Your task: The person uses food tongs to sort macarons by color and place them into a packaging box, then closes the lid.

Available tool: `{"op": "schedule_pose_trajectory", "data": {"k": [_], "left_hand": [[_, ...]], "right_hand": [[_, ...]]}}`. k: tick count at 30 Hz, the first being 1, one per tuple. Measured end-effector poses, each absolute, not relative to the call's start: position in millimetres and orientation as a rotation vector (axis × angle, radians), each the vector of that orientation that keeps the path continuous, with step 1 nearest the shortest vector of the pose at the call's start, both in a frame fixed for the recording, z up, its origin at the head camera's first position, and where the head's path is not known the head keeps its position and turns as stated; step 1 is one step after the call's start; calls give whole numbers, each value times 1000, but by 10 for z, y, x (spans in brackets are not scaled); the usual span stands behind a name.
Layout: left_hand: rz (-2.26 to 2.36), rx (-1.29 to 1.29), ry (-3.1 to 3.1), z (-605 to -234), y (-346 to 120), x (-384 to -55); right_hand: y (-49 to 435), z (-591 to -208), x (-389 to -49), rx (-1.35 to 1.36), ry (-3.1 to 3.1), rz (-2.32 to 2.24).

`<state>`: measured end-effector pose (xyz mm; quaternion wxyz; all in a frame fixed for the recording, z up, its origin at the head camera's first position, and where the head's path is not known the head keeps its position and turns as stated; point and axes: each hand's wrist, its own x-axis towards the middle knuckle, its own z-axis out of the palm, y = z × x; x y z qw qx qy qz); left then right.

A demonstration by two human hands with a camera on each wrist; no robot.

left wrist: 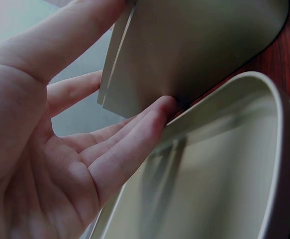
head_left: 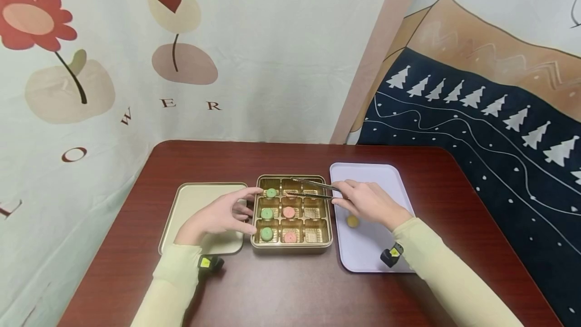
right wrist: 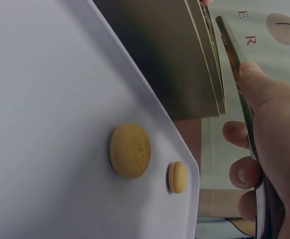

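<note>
A gold box (head_left: 292,250) divided into compartments stands mid-table. Green macarons (head_left: 267,234) fill its left column, and pink macarons (head_left: 288,212) sit in the middle column's centre and front compartments. My left hand (head_left: 222,216) rests spread fingers against the box's left wall; in the left wrist view, fingertips (left wrist: 165,105) touch that wall. With my right hand (head_left: 369,201) I grip metal tongs (head_left: 315,182), their tips apart over the back middle compartment. The tongs partly hide what lies there. Beneath that hand, yellow macarons (right wrist: 130,151) lie on a lilac tray (right wrist: 60,124).
A cream tray (head_left: 181,216) lies left of the box, under my left hand. The lilac tray stands close to the box's right side. Patterned cloth (head_left: 281,64) hangs behind the table's (head_left: 290,291) far edge. The box's right column holds patterned liners (head_left: 313,235).
</note>
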<state>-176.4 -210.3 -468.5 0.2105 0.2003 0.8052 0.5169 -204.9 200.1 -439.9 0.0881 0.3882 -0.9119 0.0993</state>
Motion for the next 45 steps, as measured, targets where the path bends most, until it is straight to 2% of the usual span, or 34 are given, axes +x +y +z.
{"op": "schedule_pose_trajectory", "data": {"k": [18, 29, 45], "left_hand": [[1426, 573, 2245, -4681, -2104, -1763], [1432, 566, 2232, -4668, -2095, -1763], [1435, 571, 2231, -4685, -2100, -1774]], "right_hand": [[2019, -4408, -2045, 1162, -2677, 296], [2204, -4380, -2012, 1121, -2642, 327], [2569, -4390, -1872, 871, -2875, 350]]}}
